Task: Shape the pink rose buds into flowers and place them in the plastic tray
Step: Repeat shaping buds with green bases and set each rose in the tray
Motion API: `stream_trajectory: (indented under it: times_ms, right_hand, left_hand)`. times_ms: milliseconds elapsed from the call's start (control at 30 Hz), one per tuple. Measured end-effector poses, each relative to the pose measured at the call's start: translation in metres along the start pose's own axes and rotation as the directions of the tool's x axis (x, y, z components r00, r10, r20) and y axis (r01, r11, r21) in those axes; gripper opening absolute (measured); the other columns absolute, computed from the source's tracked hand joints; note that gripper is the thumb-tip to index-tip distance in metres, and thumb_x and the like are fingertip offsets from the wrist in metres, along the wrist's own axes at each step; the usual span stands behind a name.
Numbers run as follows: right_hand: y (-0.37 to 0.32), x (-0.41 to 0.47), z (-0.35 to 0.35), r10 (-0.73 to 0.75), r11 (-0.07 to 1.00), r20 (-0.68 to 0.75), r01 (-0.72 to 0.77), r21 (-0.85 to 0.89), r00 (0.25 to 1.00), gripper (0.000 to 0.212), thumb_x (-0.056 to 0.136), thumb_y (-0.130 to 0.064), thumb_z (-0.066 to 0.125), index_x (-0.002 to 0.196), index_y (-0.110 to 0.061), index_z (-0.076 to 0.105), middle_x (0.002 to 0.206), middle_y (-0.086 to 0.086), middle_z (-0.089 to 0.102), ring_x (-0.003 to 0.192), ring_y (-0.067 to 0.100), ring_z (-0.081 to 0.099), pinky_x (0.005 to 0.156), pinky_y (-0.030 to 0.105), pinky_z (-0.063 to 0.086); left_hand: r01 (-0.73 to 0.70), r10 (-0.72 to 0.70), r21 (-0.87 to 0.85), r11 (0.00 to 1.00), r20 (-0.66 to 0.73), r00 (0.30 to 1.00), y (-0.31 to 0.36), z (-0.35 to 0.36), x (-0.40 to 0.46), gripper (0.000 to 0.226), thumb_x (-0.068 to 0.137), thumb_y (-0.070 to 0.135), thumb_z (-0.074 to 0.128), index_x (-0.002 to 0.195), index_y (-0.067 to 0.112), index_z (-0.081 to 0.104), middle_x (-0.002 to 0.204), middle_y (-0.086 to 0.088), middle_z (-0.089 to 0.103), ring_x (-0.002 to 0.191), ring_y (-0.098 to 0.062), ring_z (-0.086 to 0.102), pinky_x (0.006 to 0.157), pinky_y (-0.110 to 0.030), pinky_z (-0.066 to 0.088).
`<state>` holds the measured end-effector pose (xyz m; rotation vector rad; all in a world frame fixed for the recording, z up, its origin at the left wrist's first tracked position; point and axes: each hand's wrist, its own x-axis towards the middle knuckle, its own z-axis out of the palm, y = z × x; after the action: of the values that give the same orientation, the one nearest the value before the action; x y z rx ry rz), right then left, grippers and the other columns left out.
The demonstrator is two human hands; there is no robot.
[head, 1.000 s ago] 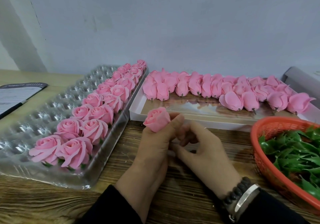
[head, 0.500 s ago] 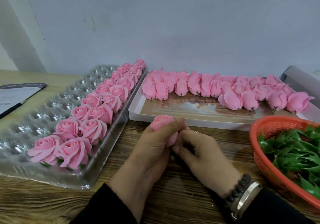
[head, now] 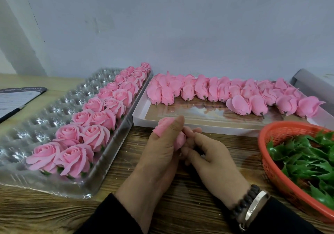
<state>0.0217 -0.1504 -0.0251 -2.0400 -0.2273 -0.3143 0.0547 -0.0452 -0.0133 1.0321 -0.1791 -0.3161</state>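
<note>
My left hand (head: 159,154) grips a pink rose bud (head: 163,126), with the thumb pressed over its top and an outer petal peeled out to the left. My right hand (head: 211,157) pinches the bud's base from the right; that part is mostly hidden by fingers. The clear plastic tray (head: 45,110) lies at the left, with two rows of shaped pink roses (head: 94,121) along its right side. A white flat box (head: 198,123) behind my hands carries several unshaped pink buds (head: 213,91) in a row.
An orange basket (head: 271,168) with green plastic leaves (head: 307,161) sits at the right, close to my right wrist. A dark clipboard with paper (head: 16,98) lies at the far left. A grey wall rises just behind the table. The table is wood-grained.
My hands dropped slightly and closed together. The left thumb rolled over the top of the bud, which was standing clear above my fingers a second ago, and one petal now flares out.
</note>
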Motion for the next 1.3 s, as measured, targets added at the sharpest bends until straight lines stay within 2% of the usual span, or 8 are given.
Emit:
stream_trajectory:
  times_ms: [167,400,600,900,1000,1100,1200,1300]
  right_hand:
    - [0.0,0.001,0.0,0.04,0.996,0.017,-0.041,0.075,0.999,0.007,0.085,-0.002,0.061,0.081,0.0,0.065,0.065,0.003,0.06,0.061,0.004,0.055,0.063,0.017,0.045]
    - [-0.001,0.002,0.0,0.003,0.991,-0.161,0.018,0.129,0.987,0.032,0.074,-0.004,0.071,0.085,-0.028,0.052,0.082,-0.012,0.063,0.083,0.001,0.06,0.075,0.01,0.043]
    - [-0.005,0.004,0.006,0.075,0.976,-0.08,-0.057,0.209,0.994,0.041,0.065,-0.008,0.077,0.091,-0.025,0.05,0.085,-0.004,0.064,0.077,0.005,0.061,0.076,0.017,0.048]
    - [-0.003,0.004,-0.005,0.174,0.801,0.183,-0.247,0.545,0.968,0.011,0.075,-0.005,0.073,0.083,-0.006,0.065,0.065,0.001,0.062,0.061,0.007,0.055,0.06,0.018,0.045]
    - [-0.002,0.004,-0.008,0.21,0.673,0.273,-0.341,0.657,0.939,0.016,0.07,-0.01,0.074,0.083,-0.005,0.067,0.065,0.005,0.062,0.061,0.01,0.055,0.061,0.02,0.044]
    - [0.0,0.005,-0.009,0.18,0.86,0.05,-0.182,0.476,0.982,0.005,0.083,-0.008,0.061,0.082,-0.011,0.066,0.068,0.0,0.064,0.064,0.006,0.057,0.061,0.014,0.046]
    - [-0.001,0.005,-0.012,0.118,0.924,-0.142,-0.057,0.377,0.983,0.008,0.083,-0.008,0.061,0.085,-0.015,0.062,0.077,0.002,0.061,0.072,0.008,0.057,0.068,0.013,0.045]
    - [-0.004,0.001,-0.012,0.019,0.953,-0.091,0.01,0.304,0.996,0.027,0.079,-0.006,0.067,0.093,-0.027,0.061,0.091,0.002,0.063,0.08,0.005,0.059,0.069,0.009,0.045]
  left_hand:
    - [-0.042,0.043,0.038,0.998,-0.042,0.998,-0.002,0.004,-0.002,0.025,0.073,0.032,0.057,0.06,0.011,0.057,0.063,-0.006,0.065,0.065,-0.021,0.058,0.044,-0.024,0.036]
    - [-0.216,0.228,0.075,0.974,-0.26,0.938,-0.001,0.002,0.002,0.022,0.061,0.021,0.068,0.066,0.004,0.055,0.057,-0.005,0.051,0.057,-0.015,0.052,0.055,-0.021,0.046]
    - [-0.149,0.139,-0.083,0.985,-0.117,0.983,-0.004,0.008,-0.002,0.016,0.067,0.016,0.065,0.052,0.018,0.065,0.058,-0.002,0.059,0.055,-0.011,0.061,0.055,-0.02,0.053]
    - [0.143,-0.136,-0.096,0.985,0.074,0.988,0.001,-0.003,0.001,0.028,0.057,0.023,0.082,0.076,0.005,0.073,0.083,-0.019,0.062,0.073,-0.025,0.063,0.063,-0.031,0.053]
    - [0.094,-0.093,-0.025,0.995,0.041,0.995,0.005,-0.006,0.001,0.023,0.057,0.028,0.076,0.071,0.009,0.073,0.08,-0.015,0.065,0.07,-0.022,0.062,0.06,-0.03,0.049]
    - [-0.12,0.125,0.185,0.975,-0.018,0.992,0.007,-0.008,0.001,0.039,0.06,0.027,0.074,0.079,-0.006,0.064,0.074,-0.017,0.064,0.068,-0.027,0.061,0.061,-0.032,0.053]
    - [-0.289,0.335,0.541,0.79,0.013,0.942,0.009,-0.012,0.001,0.031,0.066,0.014,0.079,0.071,-0.003,0.054,0.055,-0.004,0.059,0.052,-0.012,0.057,0.051,-0.025,0.049]
    - [-0.257,0.333,0.724,0.64,0.04,0.942,0.009,-0.014,0.002,0.035,0.059,0.021,0.077,0.083,0.016,0.052,0.063,-0.003,0.06,0.056,-0.019,0.054,0.058,-0.03,0.048]
